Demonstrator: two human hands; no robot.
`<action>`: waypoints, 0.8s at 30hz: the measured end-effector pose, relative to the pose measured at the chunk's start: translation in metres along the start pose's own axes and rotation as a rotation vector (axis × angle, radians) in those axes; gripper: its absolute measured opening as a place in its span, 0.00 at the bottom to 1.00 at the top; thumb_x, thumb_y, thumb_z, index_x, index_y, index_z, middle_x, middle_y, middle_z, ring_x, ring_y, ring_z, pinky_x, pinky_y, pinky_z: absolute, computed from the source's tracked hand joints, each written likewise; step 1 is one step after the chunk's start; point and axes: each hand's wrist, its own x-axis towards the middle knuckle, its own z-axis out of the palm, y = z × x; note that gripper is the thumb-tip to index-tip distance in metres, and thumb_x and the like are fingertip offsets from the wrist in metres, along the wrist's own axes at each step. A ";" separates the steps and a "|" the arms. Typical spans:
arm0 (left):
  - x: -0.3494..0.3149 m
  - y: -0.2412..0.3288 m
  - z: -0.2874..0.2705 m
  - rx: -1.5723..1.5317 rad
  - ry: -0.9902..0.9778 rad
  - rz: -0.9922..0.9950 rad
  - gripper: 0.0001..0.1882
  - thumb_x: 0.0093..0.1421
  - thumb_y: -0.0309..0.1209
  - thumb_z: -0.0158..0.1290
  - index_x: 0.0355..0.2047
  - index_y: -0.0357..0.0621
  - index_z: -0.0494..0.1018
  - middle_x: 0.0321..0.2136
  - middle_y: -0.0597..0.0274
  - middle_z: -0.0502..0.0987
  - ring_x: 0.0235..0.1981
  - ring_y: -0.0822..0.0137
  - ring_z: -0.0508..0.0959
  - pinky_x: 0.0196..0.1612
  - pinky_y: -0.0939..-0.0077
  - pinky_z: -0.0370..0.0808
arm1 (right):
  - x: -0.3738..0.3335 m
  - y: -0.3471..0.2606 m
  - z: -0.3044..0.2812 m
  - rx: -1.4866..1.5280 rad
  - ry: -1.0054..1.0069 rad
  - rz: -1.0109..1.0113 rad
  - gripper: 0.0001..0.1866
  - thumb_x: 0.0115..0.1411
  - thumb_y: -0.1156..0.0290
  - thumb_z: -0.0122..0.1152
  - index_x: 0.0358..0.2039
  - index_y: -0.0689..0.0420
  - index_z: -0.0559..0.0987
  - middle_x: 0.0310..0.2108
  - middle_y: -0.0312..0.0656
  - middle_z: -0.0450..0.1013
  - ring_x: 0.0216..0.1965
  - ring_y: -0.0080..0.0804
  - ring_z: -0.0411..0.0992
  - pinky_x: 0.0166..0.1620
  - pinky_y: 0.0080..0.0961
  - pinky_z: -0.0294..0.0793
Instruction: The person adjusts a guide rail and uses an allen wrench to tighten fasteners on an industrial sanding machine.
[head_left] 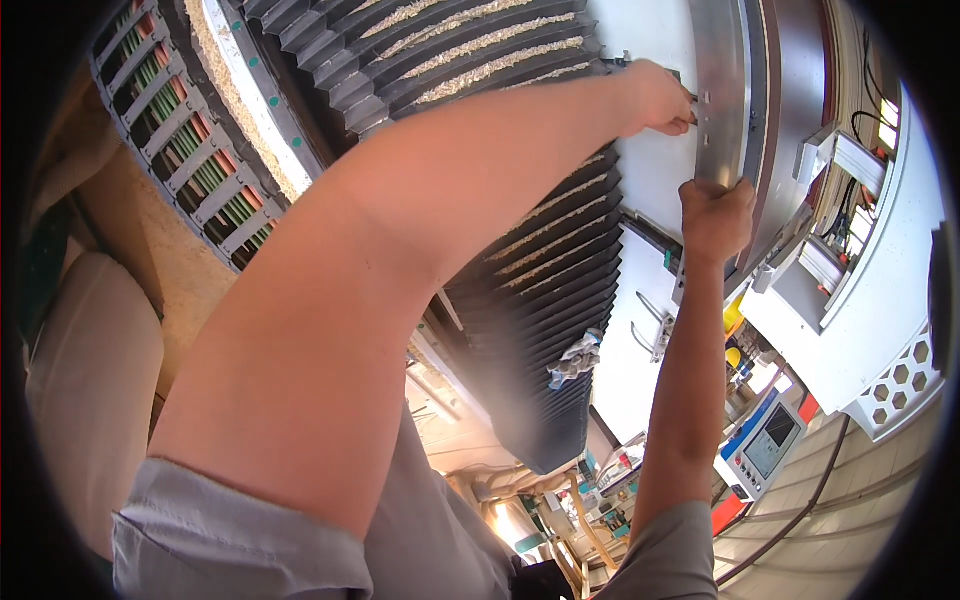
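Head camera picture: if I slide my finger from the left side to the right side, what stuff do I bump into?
Rack of colourful cables → black folded bellows cover → left hand → right hand on the curved metal strip → handheld control box with a screen → white cabinet with wiring.

Support: white machine panel (655,170), beneath both hands.
Fitted on it: curved metal rail (722,90), under the fingers.
Left of hands: black pleated bellows cover (540,270), sawdust-strewn.

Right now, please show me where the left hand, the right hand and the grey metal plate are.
left hand (658,97), head view, knuckles.
right hand (716,212), head view, back of hand.
grey metal plate (722,60), head view, upper face.
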 end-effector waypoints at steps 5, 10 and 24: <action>-0.007 -0.015 0.020 -0.041 0.174 0.006 0.14 0.52 0.17 0.58 0.41 0.31 0.77 0.34 0.53 0.80 0.34 0.59 0.83 0.38 0.72 0.81 | -0.002 -0.009 0.007 0.008 0.087 -0.075 0.29 0.42 0.62 0.65 0.46 0.61 0.72 0.42 0.49 0.73 0.40 0.51 0.75 0.44 0.43 0.74; -0.002 -0.016 0.030 -0.073 0.190 -0.020 0.09 0.54 0.18 0.58 0.37 0.34 0.77 0.32 0.57 0.79 0.33 0.63 0.81 0.37 0.72 0.80 | -0.001 -0.012 -0.002 0.003 0.033 -0.058 0.30 0.43 0.62 0.66 0.46 0.61 0.72 0.43 0.49 0.72 0.41 0.50 0.75 0.43 0.43 0.75; 0.003 -0.036 0.027 -0.315 0.135 0.068 0.06 0.64 0.23 0.53 0.39 0.36 0.77 0.35 0.62 0.78 0.35 0.68 0.77 0.41 0.74 0.77 | -0.002 -0.005 0.009 0.080 0.007 -0.060 0.32 0.42 0.62 0.65 0.49 0.63 0.71 0.51 0.52 0.70 0.50 0.52 0.71 0.54 0.42 0.69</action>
